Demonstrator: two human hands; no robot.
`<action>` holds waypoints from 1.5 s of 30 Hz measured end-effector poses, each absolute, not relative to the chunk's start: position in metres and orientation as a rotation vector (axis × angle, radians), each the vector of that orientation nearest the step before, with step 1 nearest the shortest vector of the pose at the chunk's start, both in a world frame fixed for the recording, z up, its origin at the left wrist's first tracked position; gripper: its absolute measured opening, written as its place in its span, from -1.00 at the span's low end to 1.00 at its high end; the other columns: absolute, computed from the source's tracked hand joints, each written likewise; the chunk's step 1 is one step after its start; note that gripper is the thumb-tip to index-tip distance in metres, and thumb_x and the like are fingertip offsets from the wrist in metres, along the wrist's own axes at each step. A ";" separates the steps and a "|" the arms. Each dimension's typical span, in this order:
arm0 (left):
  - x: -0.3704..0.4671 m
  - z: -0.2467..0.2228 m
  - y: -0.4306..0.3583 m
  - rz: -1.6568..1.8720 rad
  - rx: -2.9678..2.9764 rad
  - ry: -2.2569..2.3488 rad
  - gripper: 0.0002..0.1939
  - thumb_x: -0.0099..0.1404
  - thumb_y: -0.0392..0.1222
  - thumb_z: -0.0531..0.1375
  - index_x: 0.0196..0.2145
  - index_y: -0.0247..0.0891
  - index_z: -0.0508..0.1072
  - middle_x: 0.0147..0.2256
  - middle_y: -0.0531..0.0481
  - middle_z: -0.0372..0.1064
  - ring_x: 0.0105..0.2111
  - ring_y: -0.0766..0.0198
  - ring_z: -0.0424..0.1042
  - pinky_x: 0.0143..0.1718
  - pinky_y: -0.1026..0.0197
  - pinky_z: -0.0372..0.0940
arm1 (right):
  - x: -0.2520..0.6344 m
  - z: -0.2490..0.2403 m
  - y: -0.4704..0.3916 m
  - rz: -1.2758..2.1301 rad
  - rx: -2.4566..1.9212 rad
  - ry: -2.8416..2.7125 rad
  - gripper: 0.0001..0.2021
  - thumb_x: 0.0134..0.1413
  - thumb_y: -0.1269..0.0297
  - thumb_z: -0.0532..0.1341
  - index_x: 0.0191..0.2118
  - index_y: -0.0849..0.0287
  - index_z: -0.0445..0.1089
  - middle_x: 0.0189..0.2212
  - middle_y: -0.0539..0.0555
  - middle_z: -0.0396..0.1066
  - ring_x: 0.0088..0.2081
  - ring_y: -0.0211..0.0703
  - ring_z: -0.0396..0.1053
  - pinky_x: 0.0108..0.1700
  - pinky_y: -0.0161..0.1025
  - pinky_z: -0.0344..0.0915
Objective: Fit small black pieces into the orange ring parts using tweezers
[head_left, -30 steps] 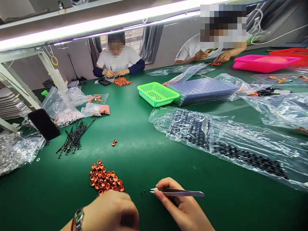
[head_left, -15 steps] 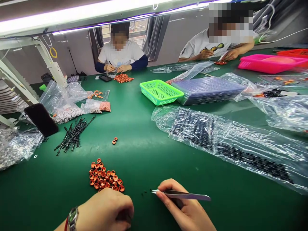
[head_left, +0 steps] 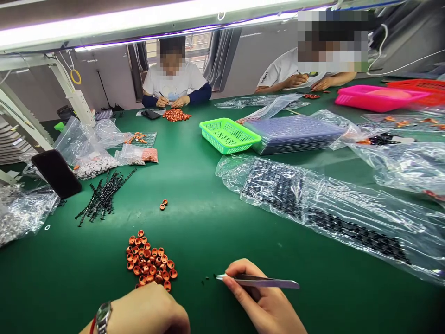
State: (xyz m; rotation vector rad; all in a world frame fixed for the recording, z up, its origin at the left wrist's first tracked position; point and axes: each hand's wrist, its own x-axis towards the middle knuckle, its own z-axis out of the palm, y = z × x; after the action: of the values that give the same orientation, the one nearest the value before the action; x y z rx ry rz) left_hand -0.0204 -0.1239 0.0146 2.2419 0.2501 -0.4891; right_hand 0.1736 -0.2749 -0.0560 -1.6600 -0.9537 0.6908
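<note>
**Near edge of the worktop: tweezers close on tiny black parts**

At the near edge of the green worktop [head_left: 208,204], the right hand [head_left: 264,306] holds a pair of metal tweezers [head_left: 259,280] level, tips pointing left. Its grip is clamped on the tweezer shank; whether the tips pinch anything is too small to tell. Just left of the tips lie two tiny black parts [head_left: 205,279] on the mat — compared with a second ago, tips and parts lie much as they did, so the pick-up looks to be still a matter of fine aiming rather than done. The left hand [head_left: 153,311], with a wristwatch [head_left: 103,316] on its wrist, is curled into a fist just near of a pile of orange rings [head_left: 149,260]; its grip is closed, and what it encloses, if anything, is hidden. It has drawn slightly nearer and lower in the view since then.

Farther off, two stray orange rings [head_left: 162,204] lie alone, with a bundle of black sprue strips [head_left: 102,197] and a dark phone [head_left: 55,172] to the left. To the right stretches a clear plastic bag of black parts [head_left: 313,208]; beyond it sit a green basket [head_left: 229,134] and a stack of blister trays [head_left: 295,132]. Two other people work at the far side, each over small orange pieces.
</note>
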 end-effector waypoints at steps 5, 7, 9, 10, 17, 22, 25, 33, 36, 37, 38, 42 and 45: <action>-0.019 0.023 -0.119 -0.511 2.314 0.412 -0.84 0.09 -0.39 0.46 -0.37 -0.21 0.62 -0.40 0.03 0.62 -0.39 0.22 0.53 -0.37 0.34 0.24 | 0.173 -0.052 -0.274 0.696 -1.656 -0.983 -0.67 0.29 -0.06 0.19 -0.38 0.07 0.38 -0.49 -0.03 0.32 -0.50 -0.22 0.26 -0.48 -0.34 0.24; -0.019 0.024 -0.117 -0.460 2.307 0.443 -0.85 0.11 -0.38 0.45 -0.38 -0.20 0.61 -0.40 0.06 0.60 -0.38 0.24 0.51 -0.37 0.34 0.22 | 0.174 -0.051 -0.274 0.707 -1.660 -0.973 -0.66 0.28 -0.07 0.19 -0.38 0.07 0.39 -0.50 -0.03 0.32 -0.50 -0.21 0.27 -0.49 -0.35 0.24; -0.018 0.024 -0.116 -0.393 2.269 0.443 -0.85 0.12 -0.37 0.44 -0.39 -0.19 0.59 -0.42 0.11 0.57 -0.39 0.27 0.48 -0.36 0.34 0.21 | 0.174 -0.050 -0.273 0.699 -1.660 -0.954 -0.65 0.27 -0.08 0.20 -0.39 0.07 0.40 -0.50 -0.03 0.33 -0.51 -0.21 0.28 -0.50 -0.35 0.25; -0.018 0.023 -0.117 -0.362 2.239 0.441 -0.85 0.12 -0.37 0.44 -0.39 -0.18 0.59 -0.44 0.12 0.55 -0.41 0.29 0.46 -0.37 0.35 0.20 | 0.174 -0.049 -0.273 0.683 -1.659 -0.947 -0.66 0.27 -0.08 0.20 -0.39 0.07 0.40 -0.51 -0.03 0.33 -0.52 -0.22 0.28 -0.51 -0.35 0.25; -0.009 0.019 -0.129 -0.217 2.001 0.499 -0.81 0.06 -0.48 0.37 -0.40 -0.22 0.58 -0.50 0.16 0.41 -0.51 0.40 0.33 -0.46 0.41 0.16 | 0.173 -0.051 -0.272 0.610 -1.665 -0.945 -0.67 0.26 -0.06 0.21 -0.40 0.07 0.41 -0.53 -0.05 0.32 -0.55 -0.23 0.26 -0.54 -0.35 0.23; -0.006 0.016 -0.131 -0.206 1.909 0.566 -0.85 0.05 -0.43 0.40 -0.42 -0.25 0.57 -0.49 0.13 0.41 -0.49 0.38 0.35 -0.45 0.41 0.19 | 0.174 -0.055 -0.272 0.626 -1.683 -0.954 -0.68 0.28 -0.04 0.20 -0.38 0.08 0.41 -0.52 -0.05 0.32 -0.55 -0.24 0.27 -0.53 -0.35 0.23; -0.005 0.014 -0.131 -0.194 1.872 0.586 -0.85 0.04 -0.40 0.43 -0.42 -0.25 0.57 -0.50 0.13 0.42 -0.49 0.37 0.35 -0.45 0.41 0.19 | 0.173 -0.055 -0.272 0.627 -1.683 -0.955 -0.68 0.29 -0.03 0.20 -0.38 0.08 0.40 -0.53 -0.06 0.32 -0.55 -0.24 0.28 -0.53 -0.35 0.23; -0.006 0.004 -0.131 -0.159 1.771 0.583 -0.82 0.06 -0.35 0.38 -0.31 -0.26 0.62 -0.44 0.06 0.53 -0.45 0.31 0.43 -0.40 0.37 0.27 | 0.173 -0.057 -0.272 0.653 -1.673 -0.982 -0.68 0.31 -0.02 0.17 -0.37 0.07 0.38 -0.50 -0.05 0.34 -0.50 -0.21 0.31 -0.49 -0.32 0.23; -0.005 0.003 -0.132 -0.166 1.718 0.585 -0.84 0.10 -0.31 0.34 -0.30 -0.29 0.63 -0.43 0.02 0.54 -0.43 0.28 0.46 -0.36 0.35 0.30 | 0.174 -0.058 -0.270 0.639 -1.665 -0.990 -0.67 0.32 -0.04 0.16 -0.37 0.07 0.38 -0.49 -0.04 0.34 -0.50 -0.20 0.31 -0.48 -0.30 0.23; -0.004 0.004 -0.132 -0.168 1.707 0.590 -0.85 0.10 -0.30 0.34 -0.30 -0.30 0.63 -0.43 0.02 0.54 -0.42 0.28 0.46 -0.36 0.35 0.30 | 0.174 -0.058 -0.270 0.638 -1.661 -0.991 -0.67 0.32 -0.04 0.16 -0.38 0.07 0.38 -0.49 -0.03 0.34 -0.49 -0.20 0.31 -0.48 -0.29 0.24; -0.004 0.004 -0.132 -0.170 1.697 0.595 -0.85 0.10 -0.28 0.35 -0.31 -0.30 0.62 -0.43 0.02 0.54 -0.43 0.28 0.46 -0.36 0.35 0.29 | 0.173 -0.058 -0.269 0.638 -1.659 -0.992 -0.66 0.32 -0.04 0.15 -0.38 0.07 0.38 -0.49 -0.03 0.34 -0.49 -0.19 0.31 -0.47 -0.29 0.24; -0.002 0.007 -0.131 -0.151 1.659 0.610 -0.87 0.08 -0.28 0.36 -0.35 -0.30 0.61 -0.44 0.03 0.53 -0.44 0.30 0.43 -0.37 0.35 0.27 | 0.172 -0.058 -0.269 0.632 -1.656 -0.995 -0.66 0.32 -0.04 0.16 -0.38 0.07 0.37 -0.47 -0.01 0.36 -0.47 -0.17 0.33 -0.49 -0.28 0.22; -0.001 0.006 -0.130 -0.126 1.640 0.609 -0.88 0.07 -0.29 0.37 -0.37 -0.31 0.59 -0.45 0.04 0.52 -0.46 0.31 0.41 -0.40 0.36 0.26 | 0.172 -0.058 -0.268 0.629 -1.645 -1.004 -0.67 0.33 -0.03 0.15 -0.37 0.07 0.38 -0.46 0.00 0.36 -0.45 -0.16 0.33 -0.49 -0.27 0.21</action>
State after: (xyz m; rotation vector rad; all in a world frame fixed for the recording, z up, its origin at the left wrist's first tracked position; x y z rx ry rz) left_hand -0.0011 -0.1299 0.0061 1.6402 0.6085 -0.1260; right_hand 0.1719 -0.2681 -0.0583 -1.6450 -1.0036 0.6287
